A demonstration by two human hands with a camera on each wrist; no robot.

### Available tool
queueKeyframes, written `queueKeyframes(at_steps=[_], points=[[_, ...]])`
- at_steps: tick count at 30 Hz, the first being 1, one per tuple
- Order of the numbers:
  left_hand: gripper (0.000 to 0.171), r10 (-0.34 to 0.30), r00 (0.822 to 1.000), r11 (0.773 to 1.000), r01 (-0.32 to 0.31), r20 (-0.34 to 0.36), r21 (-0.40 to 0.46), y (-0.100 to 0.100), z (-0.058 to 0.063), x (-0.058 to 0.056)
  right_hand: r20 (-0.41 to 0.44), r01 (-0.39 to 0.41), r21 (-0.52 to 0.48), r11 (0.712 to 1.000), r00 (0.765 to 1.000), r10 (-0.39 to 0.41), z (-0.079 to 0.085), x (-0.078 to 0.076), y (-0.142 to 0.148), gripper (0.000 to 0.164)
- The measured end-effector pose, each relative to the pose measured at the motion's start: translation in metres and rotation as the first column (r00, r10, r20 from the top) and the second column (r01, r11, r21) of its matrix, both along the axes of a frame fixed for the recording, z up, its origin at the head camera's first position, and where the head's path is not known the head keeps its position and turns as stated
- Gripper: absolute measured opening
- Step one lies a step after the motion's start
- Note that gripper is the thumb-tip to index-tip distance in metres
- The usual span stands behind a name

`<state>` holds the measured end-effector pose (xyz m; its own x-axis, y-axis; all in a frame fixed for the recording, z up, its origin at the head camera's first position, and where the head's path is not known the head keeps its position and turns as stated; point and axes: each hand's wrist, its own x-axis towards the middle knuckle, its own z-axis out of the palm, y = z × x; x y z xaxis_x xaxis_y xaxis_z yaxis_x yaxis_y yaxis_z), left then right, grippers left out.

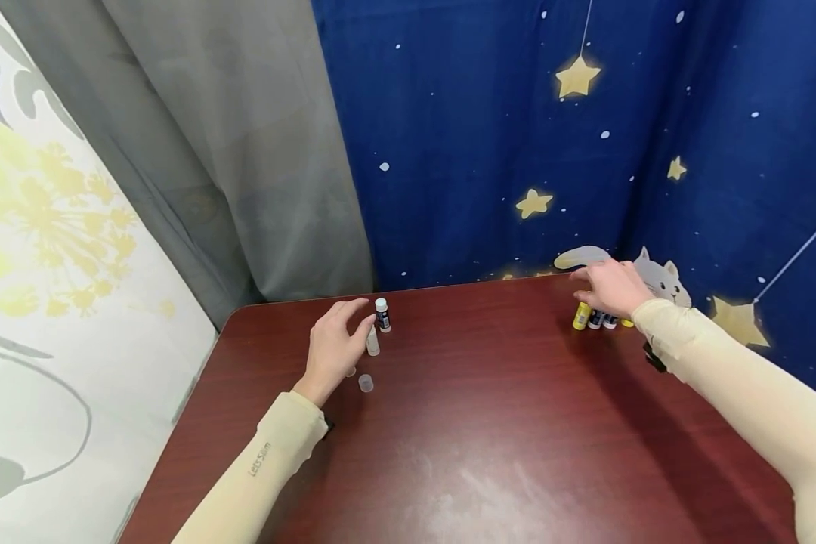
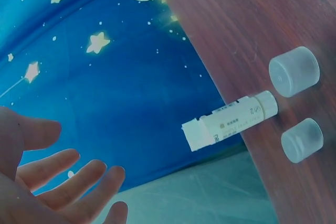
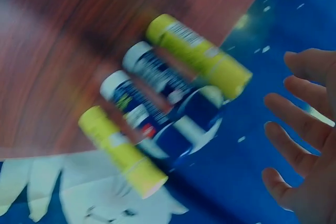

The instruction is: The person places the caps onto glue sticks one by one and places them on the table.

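Note:
My left hand (image 1: 335, 344) hovers over the table's left part, thumb and fingers apart with nothing between them. Close beside it stands a white glue stick (image 1: 372, 344), seen whole as a labelled tube (image 2: 236, 121) in the left wrist view. A dark-blue glue stick with a white top (image 1: 382, 316) stands just behind. Two translucent caps, one larger (image 2: 295, 72) and one smaller (image 2: 303, 140), sit nearer me. At the right, my right hand (image 1: 615, 287) is above a row of upright glue sticks: a yellow one (image 3: 197, 53), two dark-blue ones (image 3: 160, 74) and another yellow one (image 3: 121, 148). Its fingers are spread and hold nothing.
The dark red-brown table (image 1: 462, 408) ends at the back against a blue star-patterned curtain (image 1: 476, 151) and a grey curtain (image 1: 177, 136). A white patterned cloth (image 1: 54, 340) hangs along the left side. The right row stands close to the back edge.

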<state>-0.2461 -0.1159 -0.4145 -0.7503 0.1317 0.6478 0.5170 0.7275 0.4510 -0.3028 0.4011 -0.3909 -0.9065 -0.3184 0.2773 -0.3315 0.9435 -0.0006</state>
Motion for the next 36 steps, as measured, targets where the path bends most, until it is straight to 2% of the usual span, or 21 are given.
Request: queueKeyframes(at_steps=[6, 12, 21, 24, 28, 32, 36], points=[[0.035, 0.019, 0.999, 1.000, -0.020, 0.028, 0.015, -0.011, -0.004, -0.001, -0.095, -0.088, 0.010, 0.996, 0.992, 0.089, 0.009, 0.005, -0.043, 0.033], [0.036, 0.046, 0.999, 0.999, -0.046, 0.016, 0.022, -0.031, -0.004, 0.005, -0.116, -0.188, -0.031, 0.982, 0.976, 0.183, 0.020, 0.009, -0.095, 0.033], [0.038, 0.090, 0.996, 0.995, -0.091, 0.008, 0.034, -0.055, -0.001, 0.015, -0.182, -0.367, -0.046, 0.929, 0.918, 0.353, 0.027, 0.015, -0.165, 0.034], [0.040, 0.081, 0.996, 0.996, -0.081, 0.027, 0.020, -0.056, -0.002, 0.010, -0.196, -0.398, -0.046, 0.916, 0.903, 0.383, 0.025, 0.019, -0.180, 0.034], [0.045, 0.042, 0.990, 0.999, -0.041, 0.135, -0.004, -0.056, -0.005, -0.003, -0.204, -0.426, -0.044, 0.904, 0.889, 0.410, 0.021, 0.025, -0.194, 0.034], [0.051, 0.003, 0.961, 1.000, -0.001, 0.277, -0.004, -0.059, -0.013, -0.023, -0.206, -0.448, -0.045, 0.893, 0.879, 0.431, 0.017, 0.033, -0.201, 0.035], [0.056, -0.042, 0.926, 0.999, 0.043, 0.375, 0.006, -0.060, -0.024, -0.044, -0.201, -0.462, -0.059, 0.885, 0.874, 0.443, 0.013, 0.041, -0.203, 0.035]])
